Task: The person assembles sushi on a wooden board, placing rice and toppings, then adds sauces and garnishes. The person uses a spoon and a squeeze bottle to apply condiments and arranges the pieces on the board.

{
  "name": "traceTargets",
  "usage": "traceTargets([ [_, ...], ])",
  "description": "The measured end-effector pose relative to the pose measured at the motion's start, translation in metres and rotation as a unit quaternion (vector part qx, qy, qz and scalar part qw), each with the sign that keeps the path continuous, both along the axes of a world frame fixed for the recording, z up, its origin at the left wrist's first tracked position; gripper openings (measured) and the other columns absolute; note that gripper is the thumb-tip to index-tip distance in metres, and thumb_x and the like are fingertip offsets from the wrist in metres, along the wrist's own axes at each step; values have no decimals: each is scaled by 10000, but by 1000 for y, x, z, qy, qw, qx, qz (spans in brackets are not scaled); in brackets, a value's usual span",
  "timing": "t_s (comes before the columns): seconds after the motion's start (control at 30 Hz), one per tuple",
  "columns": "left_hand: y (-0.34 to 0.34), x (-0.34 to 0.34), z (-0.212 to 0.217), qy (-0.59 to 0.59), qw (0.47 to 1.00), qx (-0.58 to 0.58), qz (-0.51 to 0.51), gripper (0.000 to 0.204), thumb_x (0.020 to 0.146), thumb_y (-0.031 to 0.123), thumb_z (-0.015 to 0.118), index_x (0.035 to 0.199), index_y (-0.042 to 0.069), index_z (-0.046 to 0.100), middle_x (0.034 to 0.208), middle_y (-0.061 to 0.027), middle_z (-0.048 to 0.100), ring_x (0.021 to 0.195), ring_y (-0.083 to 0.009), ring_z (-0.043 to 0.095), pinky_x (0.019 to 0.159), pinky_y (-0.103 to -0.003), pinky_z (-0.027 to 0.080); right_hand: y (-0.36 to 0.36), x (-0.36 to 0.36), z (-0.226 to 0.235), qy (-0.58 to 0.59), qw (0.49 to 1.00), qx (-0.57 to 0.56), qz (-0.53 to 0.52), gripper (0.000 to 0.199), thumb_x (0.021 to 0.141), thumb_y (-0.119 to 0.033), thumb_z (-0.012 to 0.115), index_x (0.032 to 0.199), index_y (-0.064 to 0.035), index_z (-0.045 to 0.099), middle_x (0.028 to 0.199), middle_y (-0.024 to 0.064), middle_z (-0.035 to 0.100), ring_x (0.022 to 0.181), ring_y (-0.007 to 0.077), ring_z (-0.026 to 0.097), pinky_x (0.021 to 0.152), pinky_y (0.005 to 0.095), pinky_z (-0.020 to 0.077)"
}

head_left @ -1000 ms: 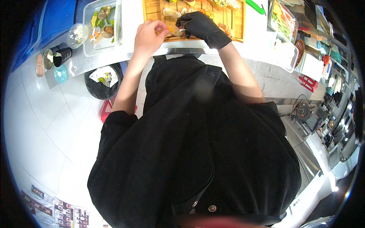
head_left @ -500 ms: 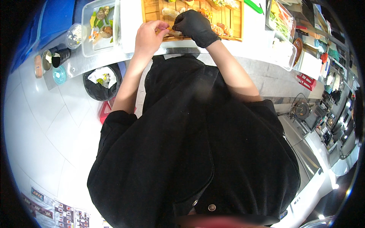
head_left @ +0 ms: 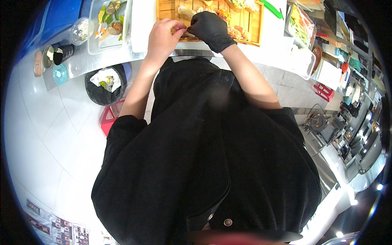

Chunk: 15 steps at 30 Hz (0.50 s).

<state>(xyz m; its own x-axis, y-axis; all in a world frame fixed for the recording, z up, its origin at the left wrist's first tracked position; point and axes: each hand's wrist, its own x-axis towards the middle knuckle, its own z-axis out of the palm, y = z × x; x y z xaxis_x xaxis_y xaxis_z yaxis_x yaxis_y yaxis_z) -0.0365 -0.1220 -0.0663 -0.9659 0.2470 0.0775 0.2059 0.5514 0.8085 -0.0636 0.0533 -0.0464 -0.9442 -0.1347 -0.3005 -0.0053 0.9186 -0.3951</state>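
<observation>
A wooden tray [head_left: 256, 28] with slatted base lies on the white worktop, bearing several small portions of food that look like sushi. Over its near left part, my bare left hand [head_left: 164, 37] is closed in a pinch, thumb against fingertips. Beside it, almost touching, my right hand [head_left: 209, 31] in a black glove has its fingers bunched together. Whatever sits between the fingertips is too small and too covered to name. A pale piece of food [head_left: 186, 11] lies just beyond my hands, and orange-topped pieces [head_left: 237, 32] are right of the glove.
Left of the tray stands a clear container [head_left: 93, 30] with vegetable pieces, beside a round tub [head_left: 79, 31] of white bits. A lined bin [head_left: 93, 94] is below the counter edge. At right are a green-handled tool [head_left: 272, 9] and a container of shredded vegetables [head_left: 301, 26].
My left fingers have drawn in tighter near the glove. Both hands stay over the tray's near edge, and the whole view has shifted slightly.
</observation>
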Motion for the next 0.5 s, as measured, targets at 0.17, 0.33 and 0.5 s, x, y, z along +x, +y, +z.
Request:
traceTargets([
  [0.17, 2, 1, 1, 24, 1000, -5, -5, 106, 844, 118, 735, 931, 67, 766, 866, -89, 692, 886, -291, 631, 810, -396, 497, 25, -2, -6, -45, 995, -88, -27, 260, 739, -352, 698, 890, -166, 799, 883, 119, 746, 837, 326, 717, 756, 438, 562],
  [0.33, 5, 1, 1, 46, 998, -37, -36, 127, 840, 121, 743, 954, 64, 752, 864, -82, 681, 883, -281, 624, 805, -393, 496, 29, -3, -16, -37, 987, -159, -1, 269, 752, -357, 691, 933, -187, 796, 913, 92, 751, 846, 312, 716, 779, 424, 561],
  [0.5, 3, 0, -4, 11, 1000, 13, -5, 276, 820, 161, 796, 1054, 52, 699, 860, -77, 663, 853, -231, 635, 742, -345, 513, 21, 1, -13, -43, 992, -121, -18, 274, 777, -356, 678, 956, -182, 791, 926, 98, 751, 850, 314, 718, 785, 422, 562],
])
